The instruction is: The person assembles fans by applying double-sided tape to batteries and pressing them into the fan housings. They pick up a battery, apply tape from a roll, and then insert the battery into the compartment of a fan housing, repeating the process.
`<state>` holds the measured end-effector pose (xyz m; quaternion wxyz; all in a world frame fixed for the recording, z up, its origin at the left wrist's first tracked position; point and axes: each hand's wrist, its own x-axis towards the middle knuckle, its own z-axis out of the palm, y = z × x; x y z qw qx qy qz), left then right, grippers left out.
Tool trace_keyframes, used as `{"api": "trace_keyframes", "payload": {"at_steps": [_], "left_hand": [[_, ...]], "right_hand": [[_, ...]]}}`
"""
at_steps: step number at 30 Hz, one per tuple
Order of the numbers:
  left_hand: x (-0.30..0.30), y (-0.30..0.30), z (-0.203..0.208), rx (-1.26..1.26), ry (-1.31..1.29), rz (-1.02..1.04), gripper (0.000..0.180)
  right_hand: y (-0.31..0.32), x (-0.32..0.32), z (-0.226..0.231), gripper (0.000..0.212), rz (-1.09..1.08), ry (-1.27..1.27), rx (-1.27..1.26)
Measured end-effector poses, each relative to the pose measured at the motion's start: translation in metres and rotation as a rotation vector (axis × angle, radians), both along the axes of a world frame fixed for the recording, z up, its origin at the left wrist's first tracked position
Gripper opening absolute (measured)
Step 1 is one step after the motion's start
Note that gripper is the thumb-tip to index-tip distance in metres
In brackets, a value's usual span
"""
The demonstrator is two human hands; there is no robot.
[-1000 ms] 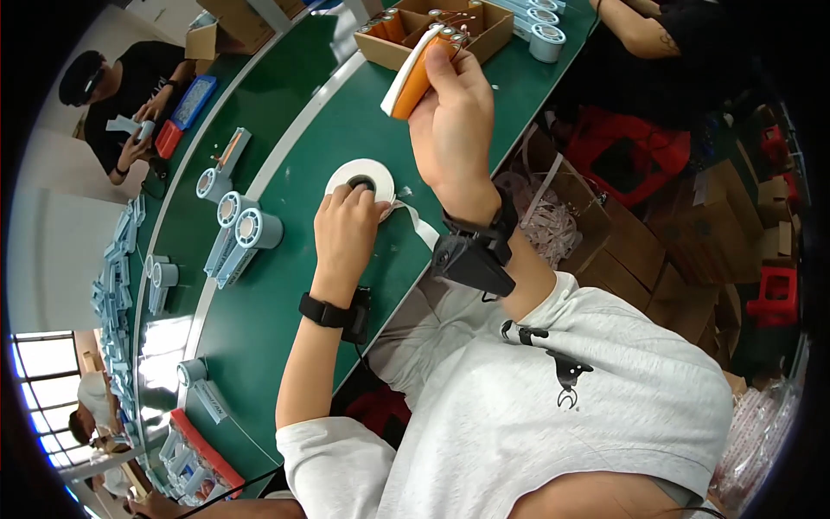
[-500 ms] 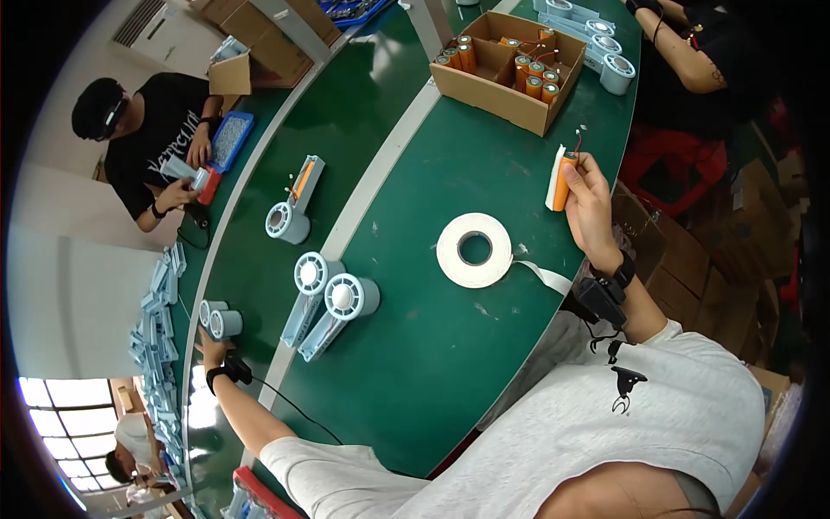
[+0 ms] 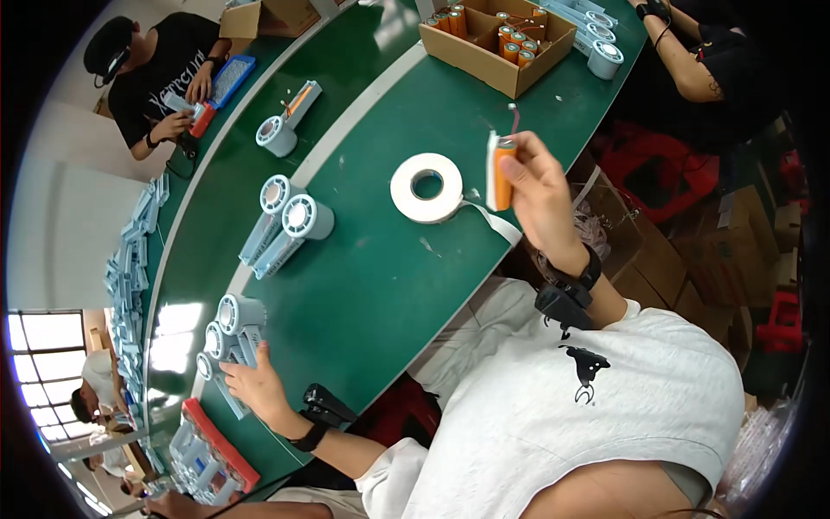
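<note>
My right hand (image 3: 543, 195) grips an orange cylindrical battery (image 3: 503, 177) upright between thumb and fingers. A strip of white tape (image 3: 491, 173) runs along the battery's left side, and a thin wire with a small plug rises from its top. My left hand (image 3: 258, 389) has its fingers outstretched against a group of three pale blue handheld fans (image 3: 244, 316) at the table's left; whether they press on the fans I cannot tell. Left of the battery a roll of white tape (image 3: 406, 189) lies flat, its loose end (image 3: 497, 225) reaching the table edge.
Two more fans (image 3: 307, 218) lie mid-table, and a fan with an orange battery (image 3: 277, 134) lies beyond the grey strip. A cardboard box (image 3: 493, 73) holds several batteries. A red-rimmed tray (image 3: 212, 437) with blue parts sits at lower left. Co-workers sit across and at right.
My left hand has come nearer from the far side and now lies beside three fans. My right hand still holds the battery. The whole view has shifted.
</note>
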<state>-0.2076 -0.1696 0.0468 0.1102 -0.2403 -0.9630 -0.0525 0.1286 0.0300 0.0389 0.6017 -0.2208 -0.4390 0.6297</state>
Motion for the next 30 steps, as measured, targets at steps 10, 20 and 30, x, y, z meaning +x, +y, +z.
{"api": "trace_keyframes", "payload": {"at_steps": [10,20,30], "left_hand": [[0.099,-0.012,0.033,0.001,-0.547,0.075,0.062],[0.095,0.025,0.026,-0.091,-0.267,-1.328,0.027],[0.134,0.036,0.007,0.029,-0.304,-1.319,0.018]], "right_hand": [[-0.1,-0.084,-0.019,0.016,0.997,-0.651,0.847],[-0.081,-0.016,-0.006,0.011,0.918,-1.246,1.171],[-0.055,0.018,0.028,0.02,0.788,-0.757,0.398]]}}
